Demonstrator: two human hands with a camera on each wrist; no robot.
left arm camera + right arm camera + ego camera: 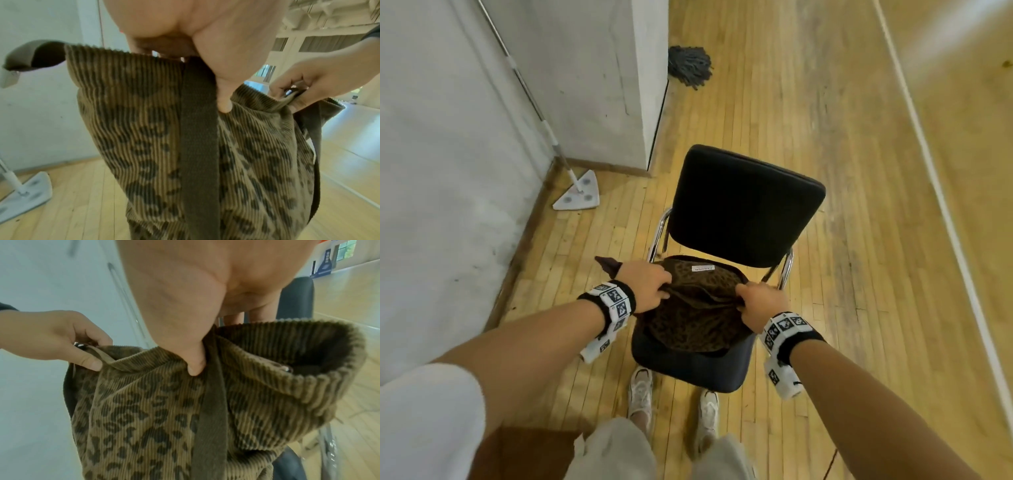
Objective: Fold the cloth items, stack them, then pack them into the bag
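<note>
A leopard-print corduroy bag (695, 318) with brown straps is held over the seat of a black chair (743, 205). My left hand (661, 286) grips the bag's left rim, thumb outside next to a brown strap (197, 146). My right hand (744, 299) pinches the right rim, and its thumb presses the corduroy (144, 410) beside the other strap. The mouth is pulled open between both hands, and a white label (703, 269) shows on the inner far side. No folded cloth items are visible; the bag's inside is dark.
The chair stands on a wooden floor with chrome legs (786, 270). A white flat mop (578, 195) leans against the grey wall (448, 171) at left. A grey string mop (688, 68) lies further back. My white shoes (640, 394) are just in front of the seat.
</note>
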